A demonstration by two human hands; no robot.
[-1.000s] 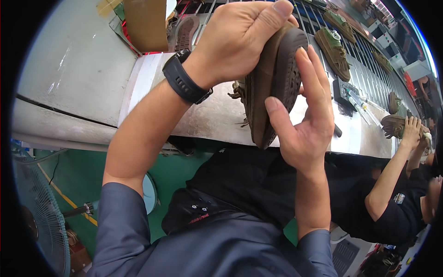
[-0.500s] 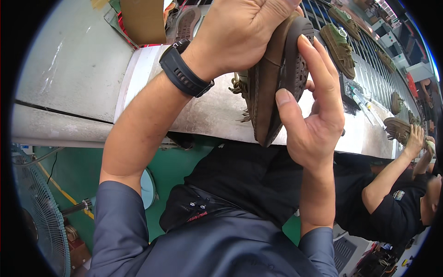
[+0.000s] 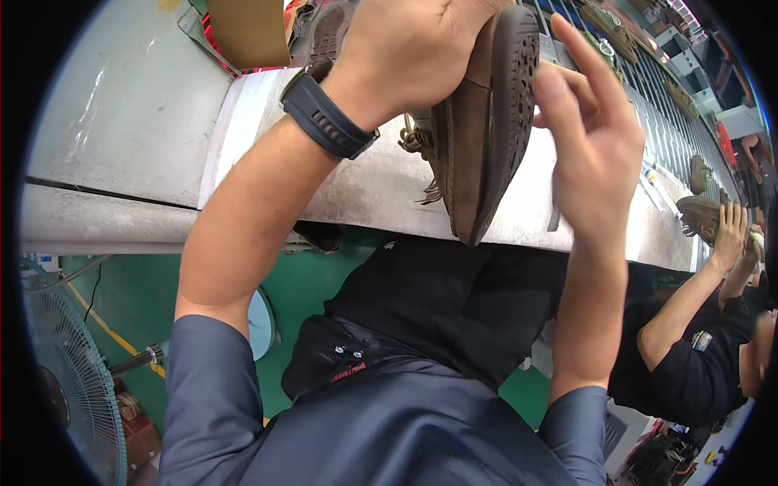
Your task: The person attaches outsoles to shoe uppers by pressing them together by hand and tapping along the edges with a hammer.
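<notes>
A brown shoe (image 3: pixel 470 150) with a dark, studded sole (image 3: pixel 512 105) is held on its side above the bench, its tapered end pointing down toward me. My left hand (image 3: pixel 417 57) is closed around the shoe's upper part, with the fingertips hidden behind it. Olive laces (image 3: pixel 415 139) hang from the shoe's left side. My right hand (image 3: pixel 596 134) is just right of the sole, index finger raised, thumb bent in and other fingers curled. A thin grey strip (image 3: pixel 554 212) sticks out below that hand; what it belongs to is hidden.
The pale bench (image 3: pixel 348 190) runs across in front of me. Shoes (image 3: pixel 612 32) rest on a slatted rack (image 3: pixel 640 97) at the right. A co-worker's hand (image 3: pixel 729 235) holds another shoe (image 3: pixel 698 217). A fan (image 3: pixel 77 364) stands at lower left, near a cardboard piece (image 3: pixel 247 32) further up.
My right hand has come off the shoe and moved right, its index finger lifting. The shoe has turned, showing more of its sole. My left hand keeps its grip.
</notes>
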